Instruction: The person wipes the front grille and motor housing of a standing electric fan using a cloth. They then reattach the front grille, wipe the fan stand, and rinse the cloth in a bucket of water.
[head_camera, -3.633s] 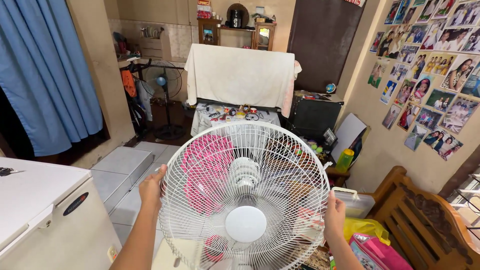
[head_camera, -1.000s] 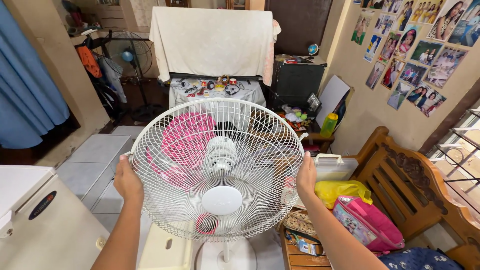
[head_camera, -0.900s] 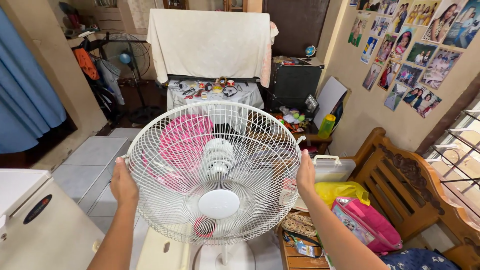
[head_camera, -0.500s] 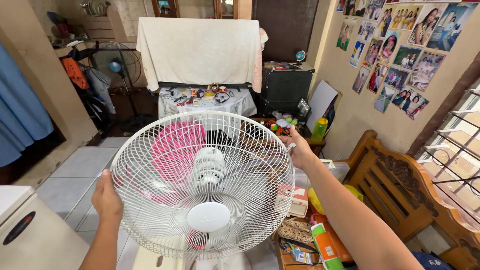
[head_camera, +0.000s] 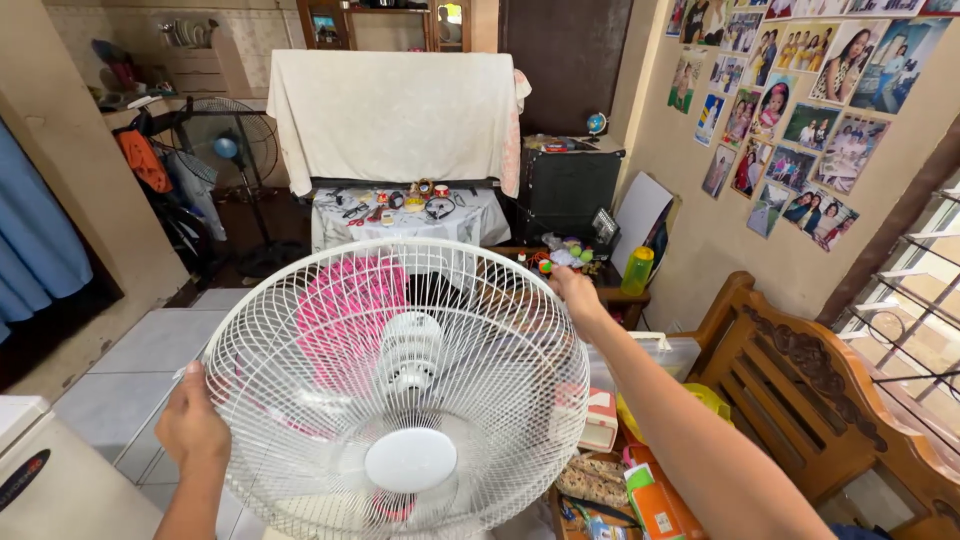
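I've got the white fan grille (head_camera: 400, 400) square in front of me, face-on, its round rim filling the lower middle of the view w/ pink blades and the hub cap showing through the wires. My left hand (head_camera: 192, 432) is clenched on the rim at the lower-left edge, fingers wrapped behind the wire, thumb side toward me. My right hand (head_camera: 572, 288) is up at the upper-right of the rim, arm stretched across; it's at or touching the edge there, but I can't tell if the fingers are closed on the wire or just resting by it. So the two hands sit roughly opposite each other across the circle, on a diagonal running lower-left to upper-right; the left hand is lower and closer to my body, the right higher and further out. The grille is tilted slightly back, top edge away from me. Behind it: a tabletop (head_camera: 470, 215) w/ small bits under a draped white cloth (head_camera: 395, 115), a standing fan (head_camera: 228, 150) to the left, a wooden bench (head_camera: 790, 370) on the right, and a green bottle (head_camera: 637, 270) just past my right hand.
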